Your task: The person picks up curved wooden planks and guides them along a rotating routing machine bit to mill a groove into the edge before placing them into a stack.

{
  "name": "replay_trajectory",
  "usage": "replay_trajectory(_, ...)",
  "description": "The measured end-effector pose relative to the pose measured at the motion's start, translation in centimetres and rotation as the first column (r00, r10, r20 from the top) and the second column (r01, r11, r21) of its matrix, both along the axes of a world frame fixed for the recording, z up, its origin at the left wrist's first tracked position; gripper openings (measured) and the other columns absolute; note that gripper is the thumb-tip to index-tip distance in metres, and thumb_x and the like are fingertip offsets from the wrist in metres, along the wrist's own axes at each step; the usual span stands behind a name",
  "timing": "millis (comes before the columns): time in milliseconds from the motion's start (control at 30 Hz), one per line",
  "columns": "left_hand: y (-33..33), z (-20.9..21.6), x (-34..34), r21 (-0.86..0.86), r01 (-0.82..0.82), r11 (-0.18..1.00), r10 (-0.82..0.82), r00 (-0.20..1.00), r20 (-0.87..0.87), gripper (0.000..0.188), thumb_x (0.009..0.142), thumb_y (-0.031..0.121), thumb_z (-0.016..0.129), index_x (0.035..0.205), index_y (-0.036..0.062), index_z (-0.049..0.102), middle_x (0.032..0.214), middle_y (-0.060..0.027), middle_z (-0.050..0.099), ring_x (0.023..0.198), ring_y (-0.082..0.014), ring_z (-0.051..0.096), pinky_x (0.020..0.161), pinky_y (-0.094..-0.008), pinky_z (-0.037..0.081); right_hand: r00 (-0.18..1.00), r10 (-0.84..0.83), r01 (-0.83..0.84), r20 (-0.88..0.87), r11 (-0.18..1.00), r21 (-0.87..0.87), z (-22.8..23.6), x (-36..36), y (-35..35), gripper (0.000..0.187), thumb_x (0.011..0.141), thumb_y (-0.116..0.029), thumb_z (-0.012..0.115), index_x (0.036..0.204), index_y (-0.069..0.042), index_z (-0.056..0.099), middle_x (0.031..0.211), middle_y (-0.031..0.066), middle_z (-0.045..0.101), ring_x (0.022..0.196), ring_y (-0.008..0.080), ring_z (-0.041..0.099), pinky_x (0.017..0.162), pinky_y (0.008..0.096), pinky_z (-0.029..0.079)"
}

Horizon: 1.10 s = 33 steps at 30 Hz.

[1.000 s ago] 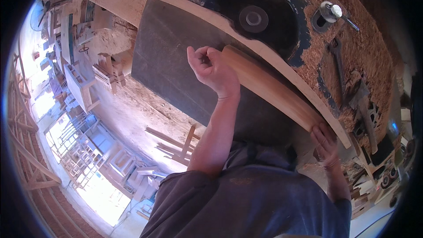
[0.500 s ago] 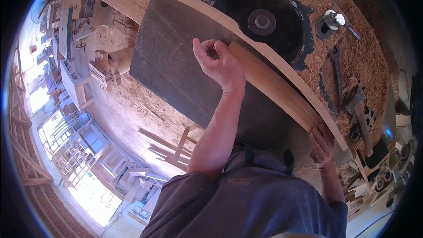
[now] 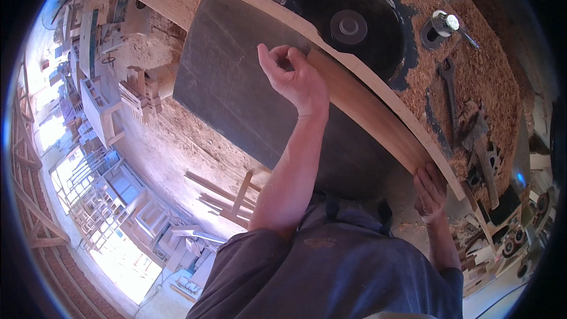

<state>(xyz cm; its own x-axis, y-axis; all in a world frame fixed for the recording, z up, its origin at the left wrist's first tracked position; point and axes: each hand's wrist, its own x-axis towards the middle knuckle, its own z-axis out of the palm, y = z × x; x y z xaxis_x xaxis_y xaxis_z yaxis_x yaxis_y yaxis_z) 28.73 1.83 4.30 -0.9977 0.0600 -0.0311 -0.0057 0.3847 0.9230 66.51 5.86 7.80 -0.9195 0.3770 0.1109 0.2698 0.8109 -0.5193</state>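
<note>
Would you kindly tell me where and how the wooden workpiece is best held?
Probably at both ends, from the person's side: the wooden workpiece is long, and its far edge runs close beside the pale fence, leaving little finger room. The right hand touches its near end.

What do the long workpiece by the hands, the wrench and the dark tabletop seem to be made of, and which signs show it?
Workpiece: wood, apparently bare and smooth, from its warm brown colour and faint lengthwise streaks.
Wrench: probably steel, with a dull finish, from its dark grey tone and tool shape.
Tabletop: perhaps metal, matte and scuffed; the even dark grey leaves it open.
</note>
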Motion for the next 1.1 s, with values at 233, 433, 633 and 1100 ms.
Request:
replay_trajectory(233,0.4,0.2,0.0,-0.010,-0.021,1.000,0.022,1.000,0.020,0.060,0.100,0.005,0.055,0.152,-0.0051,0.028,0.113,-0.0103,0.056,0.105,-0.0218,0.055,0.101,-0.0350,0.046,1.000,0.000,-0.001,-0.025,0.999,-0.035,0.9,-0.6,0.2,0.022,0.089,0.001,0.056,0.103,0.004,0.073,0.114,0.0174,0.072,0.117,0.0394,0.066,0.102,0.0519,0.050)
replay_trajectory(433,0.5,0.0,-0.2,0.071,-0.012,0.997,0.008,0.998,0.059,0.060,0.098,0.003,0.051,0.152,-0.0063,0.026,0.120,-0.0123,0.051,0.109,-0.0248,0.051,0.099,-0.0362,0.042,0.991,-0.008,0.009,-0.137,1.000,0.009,0.1,-0.7,0.0,0.024,0.081,0.001,0.061,0.101,0.001,0.074,0.113,0.0151,0.073,0.113,0.0371,0.068,0.099,0.0478,0.052)
replay_trajectory(633,0.5,-1.5,-1.3,0.028,0.012,1.000,-0.011,1.000,-0.027,0.061,0.095,0.001,0.050,0.152,-0.0070,0.028,0.119,-0.0153,0.052,0.112,-0.0277,0.051,0.102,-0.0382,0.042,0.976,-0.035,0.046,-0.216,0.998,0.045,0.3,-0.9,-0.4,0.027,0.075,0.007,0.065,0.100,0.000,0.074,0.112,0.0131,0.074,0.113,0.0328,0.068,0.100,0.0456,0.053)
replay_trajectory(1100,1.3,-1.7,-3.2,-0.071,0.001,0.997,-0.016,0.976,-0.219,0.060,0.090,-0.002,0.044,0.150,-0.0077,0.036,0.134,-0.0306,0.054,0.117,-0.0349,0.060,0.096,-0.0406,0.048,0.963,-0.109,0.122,-0.246,0.992,0.038,-0.6,-0.6,-1.2,0.044,0.063,0.009,0.068,0.104,-0.005,0.074,0.122,0.0083,0.071,0.120,0.0282,0.065,0.105,0.0407,0.053)
